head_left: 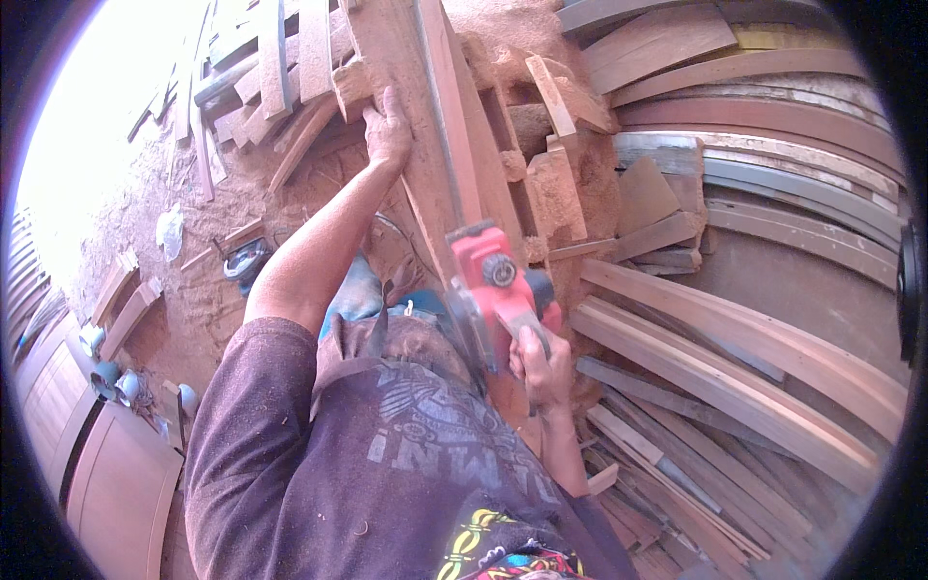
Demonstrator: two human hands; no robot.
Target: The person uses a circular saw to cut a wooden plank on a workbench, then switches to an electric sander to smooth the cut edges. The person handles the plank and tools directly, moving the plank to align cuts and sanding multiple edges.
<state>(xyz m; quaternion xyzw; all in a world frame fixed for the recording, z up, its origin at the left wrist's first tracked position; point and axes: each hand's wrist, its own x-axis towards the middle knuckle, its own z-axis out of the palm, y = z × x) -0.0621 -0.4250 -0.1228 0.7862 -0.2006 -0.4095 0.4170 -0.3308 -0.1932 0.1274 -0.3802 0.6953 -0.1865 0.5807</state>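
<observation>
My right hand (544, 367) is wrapped round the rear handle of a red electric planer (490, 259) with a black knob. The planer is over the near end of a long reddish wooden board (450, 121), which runs away from me along the bench. Further ahead, my left hand (389, 135) lies with its fingers stretched out against a wide wooden plank (391, 48), left of the board. Part of that hand's grip is hidden. The planer's underside and the board's near end are hidden by the tool and my body.
Sawdust-covered wood blocks (556, 188) stand right of the board. Stacked timber (764, 367) fills the right side. Offcuts (290, 58) lie ahead on the left. A dark container (246, 259) stands on the dusty ground, and wooden panels (126, 483) lean at lower left.
</observation>
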